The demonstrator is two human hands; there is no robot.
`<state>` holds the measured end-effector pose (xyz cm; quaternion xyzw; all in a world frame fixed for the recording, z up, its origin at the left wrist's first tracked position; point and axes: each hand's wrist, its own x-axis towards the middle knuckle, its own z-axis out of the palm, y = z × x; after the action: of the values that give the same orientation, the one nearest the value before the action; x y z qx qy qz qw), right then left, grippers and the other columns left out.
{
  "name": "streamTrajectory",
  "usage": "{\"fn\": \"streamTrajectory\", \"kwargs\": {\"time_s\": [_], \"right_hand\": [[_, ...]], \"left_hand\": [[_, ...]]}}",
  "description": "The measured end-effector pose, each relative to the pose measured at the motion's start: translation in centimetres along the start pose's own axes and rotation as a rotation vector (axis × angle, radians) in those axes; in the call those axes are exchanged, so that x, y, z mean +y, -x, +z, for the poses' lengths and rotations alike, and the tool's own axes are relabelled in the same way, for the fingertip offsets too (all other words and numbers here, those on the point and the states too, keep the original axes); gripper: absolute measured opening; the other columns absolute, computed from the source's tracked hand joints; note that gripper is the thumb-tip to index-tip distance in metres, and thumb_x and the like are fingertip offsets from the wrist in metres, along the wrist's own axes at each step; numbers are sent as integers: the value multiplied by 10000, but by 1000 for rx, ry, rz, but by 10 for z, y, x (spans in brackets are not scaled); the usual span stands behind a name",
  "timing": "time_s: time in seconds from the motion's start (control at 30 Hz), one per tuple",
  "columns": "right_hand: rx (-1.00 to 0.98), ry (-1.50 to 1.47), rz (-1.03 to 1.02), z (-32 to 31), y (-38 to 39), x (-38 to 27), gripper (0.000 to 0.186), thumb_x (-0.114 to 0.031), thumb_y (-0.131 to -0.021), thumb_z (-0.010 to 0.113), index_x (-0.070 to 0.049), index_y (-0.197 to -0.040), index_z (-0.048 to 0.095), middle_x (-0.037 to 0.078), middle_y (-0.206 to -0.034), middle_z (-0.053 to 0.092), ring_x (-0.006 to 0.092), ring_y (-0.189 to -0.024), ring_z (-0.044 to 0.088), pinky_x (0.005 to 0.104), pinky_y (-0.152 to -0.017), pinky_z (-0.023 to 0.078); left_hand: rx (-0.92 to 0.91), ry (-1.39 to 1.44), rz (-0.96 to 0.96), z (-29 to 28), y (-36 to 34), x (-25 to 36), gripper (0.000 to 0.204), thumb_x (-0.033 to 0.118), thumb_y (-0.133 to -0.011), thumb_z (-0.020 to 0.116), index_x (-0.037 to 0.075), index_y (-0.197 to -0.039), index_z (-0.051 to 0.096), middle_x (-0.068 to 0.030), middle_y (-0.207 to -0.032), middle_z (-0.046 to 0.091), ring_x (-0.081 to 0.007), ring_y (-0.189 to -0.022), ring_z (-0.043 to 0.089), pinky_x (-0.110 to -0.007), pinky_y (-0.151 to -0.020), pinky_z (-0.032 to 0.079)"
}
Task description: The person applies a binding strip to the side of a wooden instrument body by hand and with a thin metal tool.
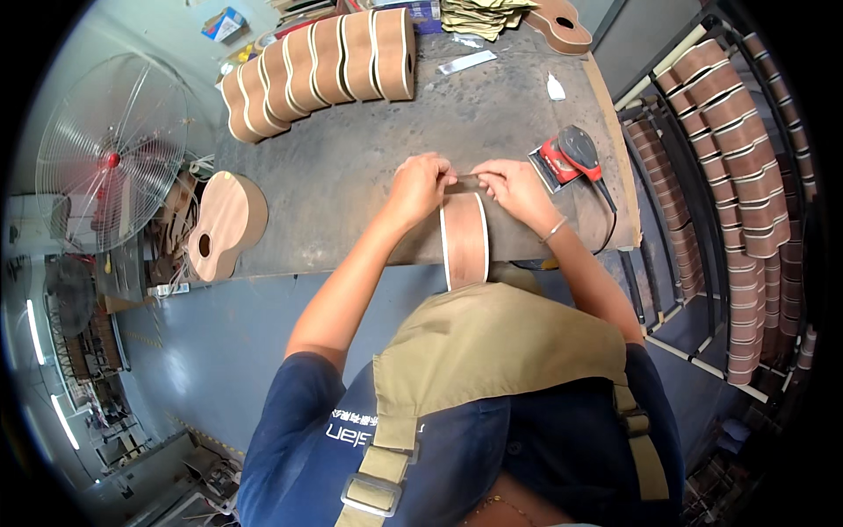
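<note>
While fingers (446, 177) pinch a thin strip (467, 184), white-edged wood (466, 239) curves nearby.

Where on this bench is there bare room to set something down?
The widest bare patch of bench lies between the row of wooden bodies, the left guitar body and your left hand. Another lies beyond your right hand, between that row, the white bottle and the red sander. It's crowded along the far edge, with yellowish sheets.

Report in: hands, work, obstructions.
Left hand, right hand: apparently pinching thin strip. White-edged wooden body: between hands and apron. Red sander: just right of right hand.
</note>
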<state>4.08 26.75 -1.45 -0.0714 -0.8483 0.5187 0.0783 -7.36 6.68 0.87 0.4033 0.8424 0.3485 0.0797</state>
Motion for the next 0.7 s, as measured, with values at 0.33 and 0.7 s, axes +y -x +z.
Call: {"fn": "streamTrajectory", "kwargs": {"time_s": [0.33, 0.7], "right_hand": [[-330, -296, 437, 26, 1, 68, 405, -18, -972, 530, -41, -1302, 764, 94, -785, 703, 167, -634, 679, 333, -622, 601], [46, 102, -241, 8, 62, -19, 359, -24, -919, 602, -73, -1239, 760, 119, -905, 651, 276, -757, 649, 369, -671, 537]], "left_hand": [[-425, 353, -209, 51, -10, -76, 109, -67, -843, 733, 15, -895, 781, -155, -809, 741, -246, -750, 682, -360, -733, 555], [-104, 82, 194, -15, 48, 16, 79, -37, -842, 714, 32, -861, 682, -136, -775, 544, -355, -753, 557, -421, -694, 497]]}}
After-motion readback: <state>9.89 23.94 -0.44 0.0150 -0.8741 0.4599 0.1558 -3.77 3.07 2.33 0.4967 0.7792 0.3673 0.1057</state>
